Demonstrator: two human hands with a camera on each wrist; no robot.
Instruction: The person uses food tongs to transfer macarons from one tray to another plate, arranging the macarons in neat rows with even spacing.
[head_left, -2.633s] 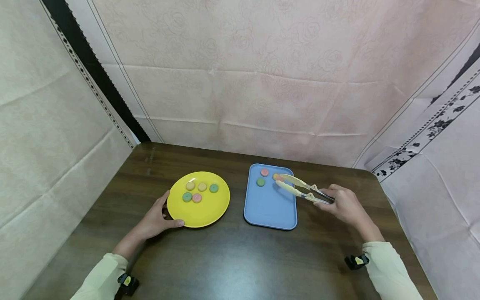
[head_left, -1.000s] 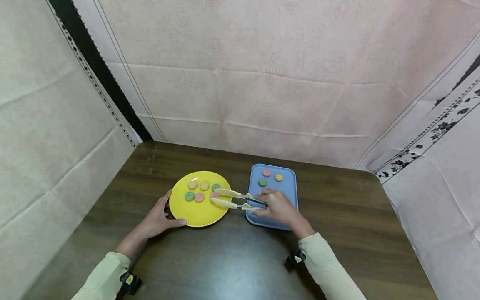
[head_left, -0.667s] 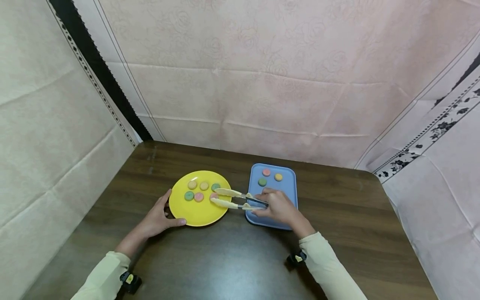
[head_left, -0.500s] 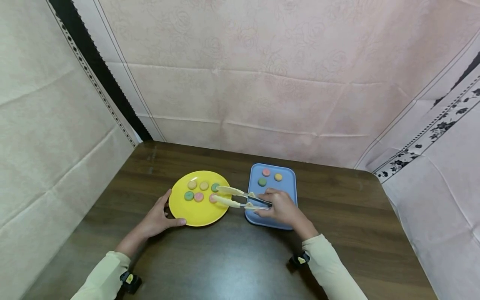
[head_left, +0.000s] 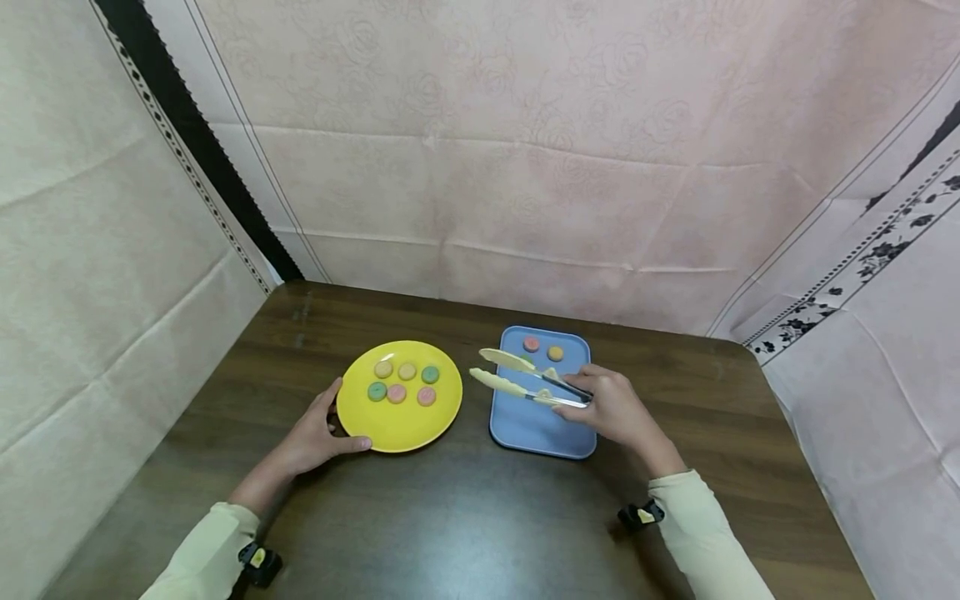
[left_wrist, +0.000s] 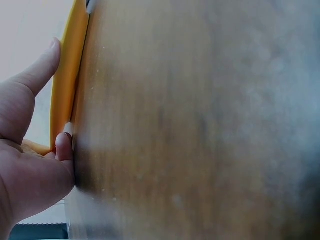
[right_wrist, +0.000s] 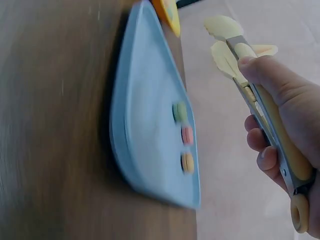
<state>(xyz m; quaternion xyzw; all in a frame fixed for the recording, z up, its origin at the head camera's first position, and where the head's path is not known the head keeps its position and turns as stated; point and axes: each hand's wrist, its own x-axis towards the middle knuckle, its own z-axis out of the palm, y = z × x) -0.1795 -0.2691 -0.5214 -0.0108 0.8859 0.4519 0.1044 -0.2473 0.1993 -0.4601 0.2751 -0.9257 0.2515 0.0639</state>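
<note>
My left hand [head_left: 311, 433] holds the near-left rim of a round yellow plate [head_left: 397, 429], thumb at the front edge and fingers at the side. Several macarons lie on the plate: yellow ones [head_left: 407, 372], green ones [head_left: 430, 374] and pink ones [head_left: 426, 397]. In my right hand [head_left: 611, 408] I grip tongs [right_wrist: 280, 135] with cream tips, spread with nothing between them, above a blue tray [head_left: 536, 429]. On that tray sit a pink macaron [head_left: 531, 343], a yellow macaron [head_left: 555, 353] and a green macaron [right_wrist: 180, 111]; the tongs mostly hide the green one in the head view.
Plate and tray stand side by side on a dark wooden table [head_left: 450, 517], a narrow gap between them. Pale patterned cloth [head_left: 480, 192] hangs behind the table's far edge and at both sides. Each wrist carries a small black camera [head_left: 260, 564].
The tongs carried a pink macaron from the tray to the plate and released it beside the right green one. My right hand has drawn back rightward over the tray; the left stays on the plate.
</note>
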